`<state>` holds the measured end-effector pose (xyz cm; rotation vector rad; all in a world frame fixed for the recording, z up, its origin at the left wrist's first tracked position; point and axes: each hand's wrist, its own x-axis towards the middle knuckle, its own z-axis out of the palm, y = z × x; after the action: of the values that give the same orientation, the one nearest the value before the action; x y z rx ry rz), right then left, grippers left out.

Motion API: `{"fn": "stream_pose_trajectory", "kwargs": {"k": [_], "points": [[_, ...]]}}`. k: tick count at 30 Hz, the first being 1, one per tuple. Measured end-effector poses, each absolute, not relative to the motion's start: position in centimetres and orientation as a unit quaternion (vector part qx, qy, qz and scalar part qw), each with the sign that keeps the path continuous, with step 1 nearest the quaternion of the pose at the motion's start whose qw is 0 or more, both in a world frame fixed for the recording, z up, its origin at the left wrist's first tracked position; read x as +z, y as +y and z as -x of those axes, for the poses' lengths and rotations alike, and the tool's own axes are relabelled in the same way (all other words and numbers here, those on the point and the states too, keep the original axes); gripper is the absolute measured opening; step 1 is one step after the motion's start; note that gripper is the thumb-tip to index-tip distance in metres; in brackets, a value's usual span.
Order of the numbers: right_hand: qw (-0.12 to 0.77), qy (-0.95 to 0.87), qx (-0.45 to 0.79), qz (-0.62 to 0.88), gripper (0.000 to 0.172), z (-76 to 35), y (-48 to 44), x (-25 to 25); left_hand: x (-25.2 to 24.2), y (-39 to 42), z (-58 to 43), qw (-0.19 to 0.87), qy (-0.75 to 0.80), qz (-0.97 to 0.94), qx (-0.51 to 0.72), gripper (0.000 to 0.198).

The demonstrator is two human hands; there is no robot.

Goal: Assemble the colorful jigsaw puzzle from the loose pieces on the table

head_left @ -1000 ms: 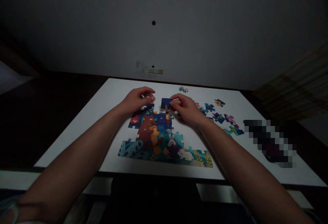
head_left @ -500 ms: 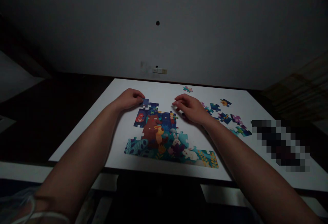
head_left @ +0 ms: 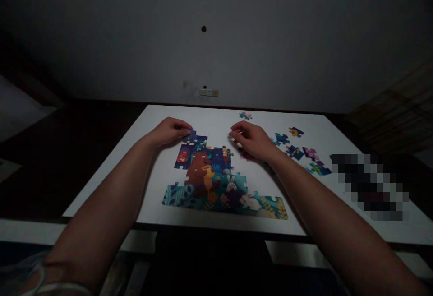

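Observation:
A partly joined jigsaw puzzle [head_left: 203, 174] lies on the table, showing a brown bear, white rabbits and a yellow animal. At its upper left corner, my left hand [head_left: 171, 131] has thumb and fingers closed on the edge of a dark blue puzzle piece [head_left: 191, 136]. That piece touches or slightly overlaps the pieces below it; which one I cannot tell. My right hand [head_left: 252, 139] hovers right of the puzzle's top edge, fingers bent and slightly apart, with nothing visible between them. Beneath its palm, a pinkish piece [head_left: 244, 155] is partly hidden.
Several loose pieces lie right of my right hand, among them a blue one with an orange shape [head_left: 296, 131] and a purple one [head_left: 310, 154]. Another loose piece [head_left: 245, 115] sits near the white table's [head_left: 152, 205] far edge. A pixelated dark object [head_left: 368, 187] is at right.
My left hand and its piece have shifted slightly right against the puzzle. The right hand's thumb and fingertips have drawn a little closer together. The whole view has shifted slightly.

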<state>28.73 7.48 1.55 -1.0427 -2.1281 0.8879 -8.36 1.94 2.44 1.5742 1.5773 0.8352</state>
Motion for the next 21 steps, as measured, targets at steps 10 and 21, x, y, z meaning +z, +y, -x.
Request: {"fn": "stream_pose_trajectory", "kwargs": {"k": [10,21], "points": [[0.267,-0.822,0.309,0.398,0.027,-28.8,7.07,2.15,2.72,1.68,7.69,0.34,0.633,-0.632,0.29,0.025],[0.254,-0.832,0.304,0.387,0.024,-28.92,7.15,1.82,2.8,1.37,8.44,0.295,0.637,-0.662,0.264,0.036]]}}
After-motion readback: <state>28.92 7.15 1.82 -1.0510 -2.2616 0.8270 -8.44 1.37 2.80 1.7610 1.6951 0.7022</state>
